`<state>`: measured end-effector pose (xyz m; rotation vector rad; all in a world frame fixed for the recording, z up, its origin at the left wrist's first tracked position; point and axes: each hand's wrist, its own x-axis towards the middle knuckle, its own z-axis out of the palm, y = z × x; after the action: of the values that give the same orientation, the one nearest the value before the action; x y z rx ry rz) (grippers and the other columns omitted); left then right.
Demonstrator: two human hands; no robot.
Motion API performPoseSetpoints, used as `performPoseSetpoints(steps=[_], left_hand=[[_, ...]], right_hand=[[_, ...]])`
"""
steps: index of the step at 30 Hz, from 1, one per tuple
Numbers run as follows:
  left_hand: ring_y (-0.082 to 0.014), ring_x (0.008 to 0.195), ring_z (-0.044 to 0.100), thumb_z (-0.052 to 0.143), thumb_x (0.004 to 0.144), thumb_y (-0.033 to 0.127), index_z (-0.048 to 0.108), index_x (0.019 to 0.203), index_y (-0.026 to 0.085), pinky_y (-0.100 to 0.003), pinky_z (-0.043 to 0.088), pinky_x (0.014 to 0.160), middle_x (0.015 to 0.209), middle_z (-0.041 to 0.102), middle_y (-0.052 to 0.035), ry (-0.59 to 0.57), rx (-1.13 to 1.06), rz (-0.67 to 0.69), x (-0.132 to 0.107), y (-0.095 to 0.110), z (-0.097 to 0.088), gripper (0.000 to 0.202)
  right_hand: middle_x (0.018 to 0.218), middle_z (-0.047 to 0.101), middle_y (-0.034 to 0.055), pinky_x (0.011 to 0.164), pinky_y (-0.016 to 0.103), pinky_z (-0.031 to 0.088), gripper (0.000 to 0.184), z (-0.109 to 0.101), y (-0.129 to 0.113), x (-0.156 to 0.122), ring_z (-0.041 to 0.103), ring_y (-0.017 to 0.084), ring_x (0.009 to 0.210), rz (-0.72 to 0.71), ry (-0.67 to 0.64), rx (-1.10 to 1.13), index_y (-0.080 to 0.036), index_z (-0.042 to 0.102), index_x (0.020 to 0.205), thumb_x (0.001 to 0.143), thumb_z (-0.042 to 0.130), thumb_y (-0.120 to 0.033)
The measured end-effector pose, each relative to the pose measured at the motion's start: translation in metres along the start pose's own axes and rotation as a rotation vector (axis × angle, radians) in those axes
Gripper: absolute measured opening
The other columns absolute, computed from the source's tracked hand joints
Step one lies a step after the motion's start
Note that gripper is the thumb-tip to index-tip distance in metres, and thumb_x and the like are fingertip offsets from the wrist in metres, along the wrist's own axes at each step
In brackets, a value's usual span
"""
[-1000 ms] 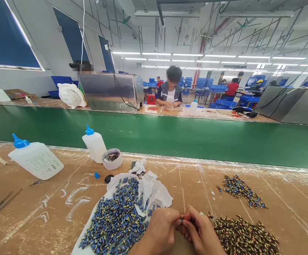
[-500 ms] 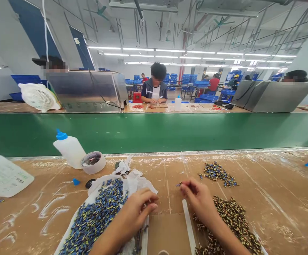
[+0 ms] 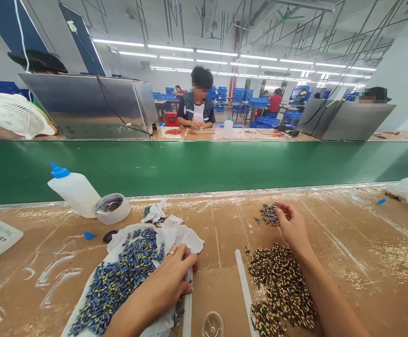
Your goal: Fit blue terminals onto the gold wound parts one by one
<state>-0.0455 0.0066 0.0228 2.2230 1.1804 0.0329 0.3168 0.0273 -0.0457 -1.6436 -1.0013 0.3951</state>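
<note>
My left hand (image 3: pixel 174 271) lies on the right edge of a white sheet (image 3: pixel 182 236) heaped with small blue and yellow parts (image 3: pixel 119 276), its fingers curled down into the heap; what they grip is hidden. My right hand (image 3: pixel 291 225) reaches forward to a small mixed pile of assembled parts (image 3: pixel 269 214), fingers bent over its right side and touching it. Under my right forearm spreads a large heap of dark brown and yellow parts (image 3: pixel 281 285).
A white squeeze bottle with a blue cap (image 3: pixel 73 189) and a tape roll (image 3: pixel 111 208) stand at the back left. A green conveyor belt (image 3: pixel 204 164) runs behind the brown table (image 3: pixel 358 252). A person (image 3: pixel 196 100) works across it. A fan (image 3: pixel 14 114) stands far left.
My right hand has moved forward from the middle of the table to the small mixed pile. My left hand has settled on the blue heap. The view has shifted right.
</note>
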Motion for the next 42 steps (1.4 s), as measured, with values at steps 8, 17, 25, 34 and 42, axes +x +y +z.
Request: performPoseSetpoints(steps=[8,17,25,34,42], left_hand=[[-0.0196,0.094,0.044,0.052,0.078,0.009,0.055,0.081,0.018,-0.03,0.033,0.08,0.096,0.051,-0.002,0.036,0.066,0.026,0.005,-0.011,0.004,0.01],[-0.0166,0.078,0.049,0.048,0.085,0.014,0.051,0.082,0.019,-0.026,0.032,0.069,0.085,0.058,0.0002,0.158,-0.037,0.061,0.005,-0.007,0.0,0.006],[-0.0153,0.073,0.053,0.055,0.082,0.021,0.053,0.081,0.019,-0.024,0.034,0.064,0.076,0.061,0.0015,0.197,-0.231,0.058,0.015,-0.003,0.008,0.003],[-0.0134,0.073,0.054,0.06,0.076,0.015,0.06,0.086,0.018,-0.022,0.038,0.066,0.077,0.06,0.0018,0.176,-0.372,0.1,0.02,-0.001,0.02,0.011],[-0.014,0.071,0.053,0.062,0.075,0.016,0.061,0.076,0.017,-0.022,0.036,0.065,0.073,0.061,0.0013,0.21,-0.311,0.08,0.023,-0.002,0.024,0.002]], right_hand=[[0.093,0.069,0.0137,0.06,0.033,0.048,0.039,0.009,-0.005,-0.009,0.064,0.024,0.072,0.015,-0.078,0.058,-0.013,0.063,0.103,0.081,0.054,-0.044],[0.092,0.068,0.0131,0.064,0.033,0.048,0.04,0.011,-0.015,-0.017,0.062,0.021,0.072,-0.01,-0.122,0.117,-0.013,0.062,0.102,0.082,0.056,-0.047],[0.084,0.067,0.0081,0.062,0.029,0.046,0.034,0.032,-0.043,-0.054,0.06,0.02,0.071,-0.046,-0.375,0.183,-0.016,0.062,0.099,0.086,0.056,-0.046],[0.08,0.063,0.0014,0.069,0.026,0.043,0.017,0.039,-0.079,-0.105,0.056,0.015,0.075,-0.074,-1.016,0.25,-0.018,0.061,0.095,0.095,0.049,-0.03],[0.074,0.058,-0.0014,0.056,0.021,0.037,0.011,0.039,-0.096,-0.136,0.048,0.011,0.063,-0.139,-1.338,0.129,-0.017,0.065,0.093,0.089,0.059,-0.025]])
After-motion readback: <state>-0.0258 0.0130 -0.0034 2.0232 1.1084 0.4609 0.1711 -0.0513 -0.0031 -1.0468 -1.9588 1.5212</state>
